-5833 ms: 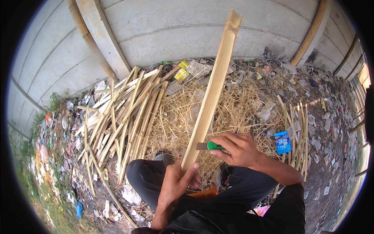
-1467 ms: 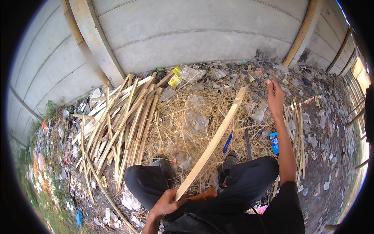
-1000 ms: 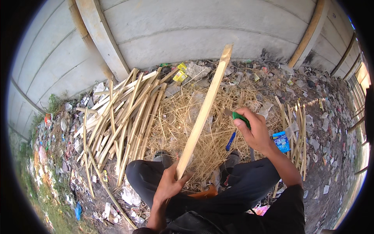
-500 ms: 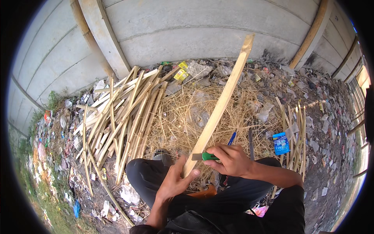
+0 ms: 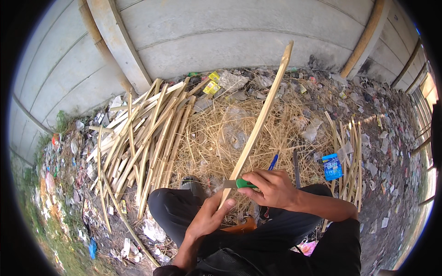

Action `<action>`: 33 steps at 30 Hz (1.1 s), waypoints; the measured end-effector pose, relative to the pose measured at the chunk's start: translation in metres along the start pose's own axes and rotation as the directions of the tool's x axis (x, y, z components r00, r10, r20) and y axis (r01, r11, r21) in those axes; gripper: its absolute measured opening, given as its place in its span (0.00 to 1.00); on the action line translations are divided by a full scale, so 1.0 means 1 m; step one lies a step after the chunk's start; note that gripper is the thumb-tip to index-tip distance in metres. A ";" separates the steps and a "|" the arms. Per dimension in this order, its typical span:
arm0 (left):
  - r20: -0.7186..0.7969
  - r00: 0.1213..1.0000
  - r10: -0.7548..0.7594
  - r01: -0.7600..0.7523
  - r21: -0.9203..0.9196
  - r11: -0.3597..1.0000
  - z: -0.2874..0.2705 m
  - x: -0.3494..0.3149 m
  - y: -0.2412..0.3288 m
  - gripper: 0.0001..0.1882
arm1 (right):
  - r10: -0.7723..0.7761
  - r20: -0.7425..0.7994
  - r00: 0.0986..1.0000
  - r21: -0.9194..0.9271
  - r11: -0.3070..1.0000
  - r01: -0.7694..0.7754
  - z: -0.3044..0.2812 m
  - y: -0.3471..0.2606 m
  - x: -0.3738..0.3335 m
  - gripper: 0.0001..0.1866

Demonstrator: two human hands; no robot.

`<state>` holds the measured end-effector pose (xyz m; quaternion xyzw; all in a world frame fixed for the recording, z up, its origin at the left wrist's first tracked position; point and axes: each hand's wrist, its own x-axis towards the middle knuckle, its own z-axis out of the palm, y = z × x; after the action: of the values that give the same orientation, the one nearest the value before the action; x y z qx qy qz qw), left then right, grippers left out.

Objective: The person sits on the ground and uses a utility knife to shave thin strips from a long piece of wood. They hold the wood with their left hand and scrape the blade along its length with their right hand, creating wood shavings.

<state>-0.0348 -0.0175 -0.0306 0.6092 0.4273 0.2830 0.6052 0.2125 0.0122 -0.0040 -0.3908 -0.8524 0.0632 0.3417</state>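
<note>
Concrete wall (image 5: 239,50) beyond straw (image 5: 202,142), left hand (image 5: 207,217) gripping wood strip (image 5: 261,120) by its near end, right hand (image 5: 275,188) clutching green-handled knife (image 5: 246,184) across it, likely mid-shaving, next stroke probably needing steady left hold.

The blue packet (image 5: 332,167) bears pale print, too blurred to read.

Right of the strip (image 5: 263,119) there is passing room over the straw (image 5: 286,126). Sticks (image 5: 154,133) bar the straw's left edge.
</note>
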 end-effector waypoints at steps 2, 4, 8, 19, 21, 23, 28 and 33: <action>0.007 0.999 -0.032 0.032 0.005 0.999 0.000 0.000 0.000 0.26 | -0.005 -0.033 0.999 0.000 1.000 0.005 0.000 0.002 0.000 0.17; 0.017 0.997 -0.071 0.071 0.021 0.997 -0.002 0.000 -0.002 0.25 | -0.001 -0.028 1.000 -0.005 1.000 0.001 -0.001 0.002 0.000 0.17; 0.001 0.999 -0.037 0.037 0.030 0.999 -0.001 0.000 -0.002 0.25 | 0.000 0.016 1.000 -0.044 0.999 0.001 -0.006 0.002 -0.001 0.16; 0.005 1.000 -0.031 0.031 0.007 0.999 0.000 0.001 0.002 0.24 | -0.004 0.008 1.000 -0.073 0.997 0.005 -0.010 0.002 0.003 0.16; 0.004 1.000 -0.030 0.030 0.016 0.999 -0.001 0.001 0.004 0.24 | -0.006 0.003 1.000 -0.085 0.996 0.006 -0.011 0.000 0.003 0.16; 0.006 0.999 -0.040 0.040 0.025 0.999 -0.001 0.000 0.004 0.24 | -0.016 -0.001 1.000 -0.091 0.996 0.015 -0.011 0.000 0.003 0.16; -0.008 1.000 0.001 0.000 0.023 1.000 0.000 -0.001 -0.001 0.24 | -0.031 0.004 1.000 -0.111 0.993 0.032 -0.010 0.000 0.004 0.15; -0.012 0.991 -0.131 0.131 0.074 0.989 -0.004 -0.016 -0.013 0.24 | 0.278 -0.274 0.921 -0.073 0.949 -0.308 -0.033 0.043 0.018 0.14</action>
<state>-0.0483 -0.0311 -0.0406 0.6010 0.4787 0.2286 0.5978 0.2521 0.0491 0.0148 -0.5378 -0.7341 0.0128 0.4144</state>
